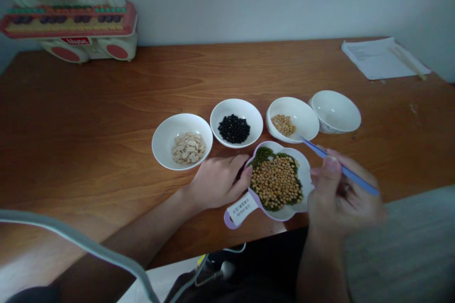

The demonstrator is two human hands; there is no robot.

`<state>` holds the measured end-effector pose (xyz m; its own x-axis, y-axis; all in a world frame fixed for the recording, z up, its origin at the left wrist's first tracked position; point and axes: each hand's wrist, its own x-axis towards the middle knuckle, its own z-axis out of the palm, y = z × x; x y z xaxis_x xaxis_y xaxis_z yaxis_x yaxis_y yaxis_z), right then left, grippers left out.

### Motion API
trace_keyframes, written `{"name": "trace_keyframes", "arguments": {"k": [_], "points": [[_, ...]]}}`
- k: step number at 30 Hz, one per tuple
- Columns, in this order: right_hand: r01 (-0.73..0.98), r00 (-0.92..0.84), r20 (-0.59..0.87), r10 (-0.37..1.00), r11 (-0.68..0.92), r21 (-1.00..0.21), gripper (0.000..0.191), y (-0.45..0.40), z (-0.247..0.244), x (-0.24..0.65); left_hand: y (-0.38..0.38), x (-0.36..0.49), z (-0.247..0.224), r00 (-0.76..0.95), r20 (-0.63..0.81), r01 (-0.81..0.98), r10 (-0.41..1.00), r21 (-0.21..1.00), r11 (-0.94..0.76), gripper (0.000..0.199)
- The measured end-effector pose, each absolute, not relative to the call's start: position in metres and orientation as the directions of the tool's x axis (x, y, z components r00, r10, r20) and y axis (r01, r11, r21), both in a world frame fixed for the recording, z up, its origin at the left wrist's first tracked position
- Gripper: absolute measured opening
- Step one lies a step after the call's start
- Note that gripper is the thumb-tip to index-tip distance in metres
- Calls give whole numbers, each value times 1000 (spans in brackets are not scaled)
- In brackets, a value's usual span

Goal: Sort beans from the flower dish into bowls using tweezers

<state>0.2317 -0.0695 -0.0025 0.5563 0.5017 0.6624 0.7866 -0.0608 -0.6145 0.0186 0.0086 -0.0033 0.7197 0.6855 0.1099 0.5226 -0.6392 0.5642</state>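
My left hand (pixel 216 180) grips the left rim of a lilac-edged, flower-shaped dish (pixel 304 168), its thumb over the edge. Yellow soybeans (pixel 275 180) lie in this dish, with green mung beans (pixel 262 155) around and under them. Between the thumb and fingers of my right hand (pixel 343 199) are slim blue tweezers (pixel 359 181). Their tips reach the near right rim of a white bowl (pixel 307 120) with some soybeans inside. Whether the tips hold a bean is too small to tell.
Left of that bowl stand a bowl (pixel 254 116) of black beans and a bowl (pixel 161 144) of pale flat seeds. Another white bowl (pixel 336 106) touches it on the right. A toy keyboard (pixel 78 23) and papers (pixel 380 59) lie farther back. A cable (pixel 88 246) crosses the lower left.
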Motion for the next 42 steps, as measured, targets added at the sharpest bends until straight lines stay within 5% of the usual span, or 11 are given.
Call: {"name": "trace_keyframes", "arguments": {"k": [8,16,42], "points": [[763,558,592,582,-78,-642,20,-72,3,230,9,19,-3,720,87,529,689,574,-625,34],[816,21,444,896,241,-525,13,-92,25,241,8,18,-5,720,139,508,680,561,-653,31],[822,-113,429,896,328,-467,15,-86,24,233,9,19,-3,719,141,512,681,554,-656,32]]}}
